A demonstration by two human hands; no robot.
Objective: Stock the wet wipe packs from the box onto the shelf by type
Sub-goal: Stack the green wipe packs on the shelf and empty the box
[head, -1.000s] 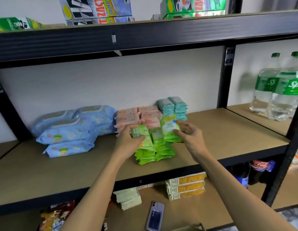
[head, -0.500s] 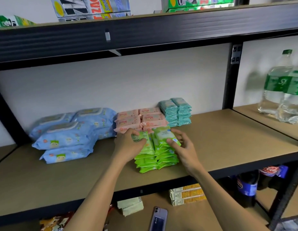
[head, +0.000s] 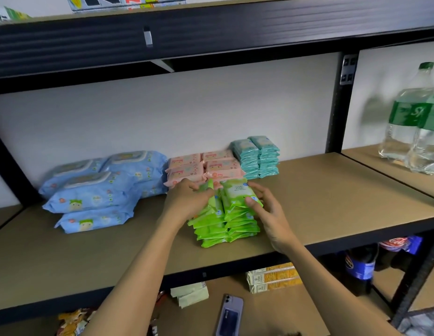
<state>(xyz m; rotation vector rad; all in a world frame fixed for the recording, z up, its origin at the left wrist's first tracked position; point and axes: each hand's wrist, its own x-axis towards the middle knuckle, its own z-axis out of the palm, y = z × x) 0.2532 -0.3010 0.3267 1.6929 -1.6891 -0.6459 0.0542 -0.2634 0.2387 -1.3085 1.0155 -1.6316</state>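
Brown shelf (head: pixel 320 190) against white wall. Green wet wipe packs (head: pixel 225 224) stacked near front edge, before pink packs (head: pixel 204 166). Left hand (head: pixel 187 202) fingers curled on tilted top-left pack; right hand (head: pixel 267 209) pinches top-right pack (head: pixel 237 192).

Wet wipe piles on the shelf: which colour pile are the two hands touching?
The green pile, at the front edge of the shelf. Both the left hand and right hand hold its top packs; the blue, pink and teal piles stand untouched behind.
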